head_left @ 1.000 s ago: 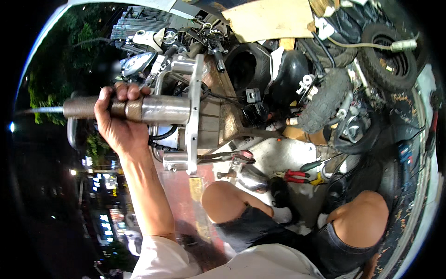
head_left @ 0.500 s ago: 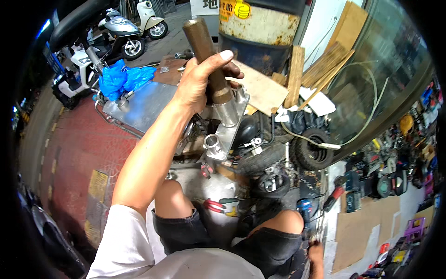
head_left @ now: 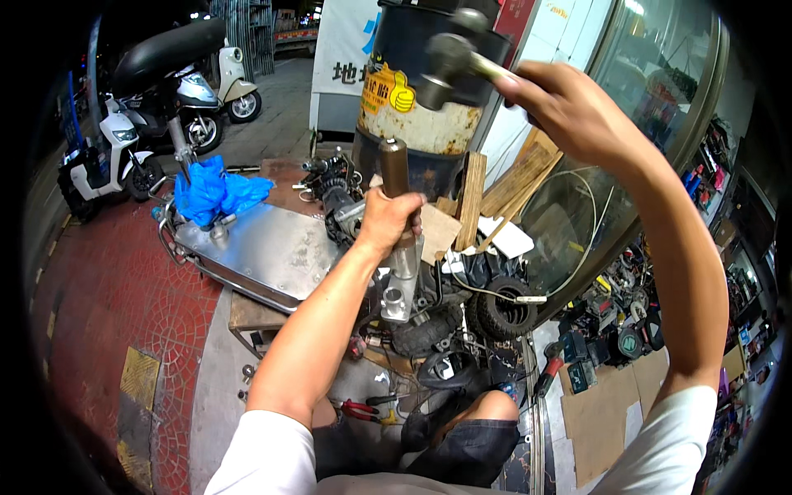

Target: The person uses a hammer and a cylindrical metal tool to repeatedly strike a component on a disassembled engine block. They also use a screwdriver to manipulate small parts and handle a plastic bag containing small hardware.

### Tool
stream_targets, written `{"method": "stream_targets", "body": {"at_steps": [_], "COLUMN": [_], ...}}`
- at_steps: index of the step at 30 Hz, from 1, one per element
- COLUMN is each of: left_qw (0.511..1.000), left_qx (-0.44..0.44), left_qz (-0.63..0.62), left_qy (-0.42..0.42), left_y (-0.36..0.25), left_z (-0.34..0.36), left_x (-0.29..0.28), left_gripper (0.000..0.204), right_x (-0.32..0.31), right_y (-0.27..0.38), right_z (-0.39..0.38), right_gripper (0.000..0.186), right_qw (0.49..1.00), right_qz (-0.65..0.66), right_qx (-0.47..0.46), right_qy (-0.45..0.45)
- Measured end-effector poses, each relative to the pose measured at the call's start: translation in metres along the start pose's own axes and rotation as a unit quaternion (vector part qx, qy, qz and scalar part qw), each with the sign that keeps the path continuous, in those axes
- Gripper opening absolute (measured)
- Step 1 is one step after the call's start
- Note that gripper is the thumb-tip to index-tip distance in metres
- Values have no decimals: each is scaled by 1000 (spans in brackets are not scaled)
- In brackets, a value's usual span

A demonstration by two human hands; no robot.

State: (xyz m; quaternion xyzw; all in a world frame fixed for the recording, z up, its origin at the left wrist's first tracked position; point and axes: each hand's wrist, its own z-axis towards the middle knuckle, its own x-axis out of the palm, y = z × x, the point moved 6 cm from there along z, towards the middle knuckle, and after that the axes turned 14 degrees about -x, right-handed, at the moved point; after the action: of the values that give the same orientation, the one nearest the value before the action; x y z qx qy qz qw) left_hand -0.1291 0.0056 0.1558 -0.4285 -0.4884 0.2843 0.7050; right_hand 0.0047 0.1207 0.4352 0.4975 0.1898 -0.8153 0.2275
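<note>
My left hand (head_left: 388, 221) grips an upright brown metal rod (head_left: 395, 167) that stands on a silver metal casting (head_left: 401, 285) of a dismantled scooter. My right hand (head_left: 569, 107) is raised high and holds a hammer (head_left: 450, 59) by its handle, the dark metal head hovering above and to the right of the rod's top. The hammer head is apart from the rod. I sit low with my knees (head_left: 495, 408) below the work.
A dented steel tray (head_left: 264, 252) with a blue plastic bag (head_left: 219, 191) lies to the left. A large drum (head_left: 425, 99) stands behind. Small tyres (head_left: 503, 309), red-handled pliers (head_left: 355, 408), wooden boards (head_left: 495, 190) and cables crowd the ground. Parked scooters (head_left: 157, 107) stand at far left.
The view has swung upright and the rod now stands vertical under my left hand. My right hand has come up into view holding the hammer above the rod.
</note>
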Motion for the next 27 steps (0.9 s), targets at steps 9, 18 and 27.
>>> {"method": "stream_targets", "body": {"at_steps": [9, 18, 27], "left_qw": [1000, 1000, 1000], "left_qx": [-6, 13, 13], "left_qz": [-13, -3, 23], "left_qy": [0, 22, -8], "left_y": [6, 9, 0], "left_z": [3, 6, 3], "left_x": [-3, 2, -1], "left_gripper": [17, 15, 16], "right_x": [68, -51, 46], "right_y": [7, -9, 24], "right_z": [84, 123, 98], "right_gripper": [57, 50, 56], "right_qw": [976, 980, 957], "right_qz": [-96, -1, -193], "right_qx": [-50, -43, -65], "right_qy": [190, -195, 208]}}
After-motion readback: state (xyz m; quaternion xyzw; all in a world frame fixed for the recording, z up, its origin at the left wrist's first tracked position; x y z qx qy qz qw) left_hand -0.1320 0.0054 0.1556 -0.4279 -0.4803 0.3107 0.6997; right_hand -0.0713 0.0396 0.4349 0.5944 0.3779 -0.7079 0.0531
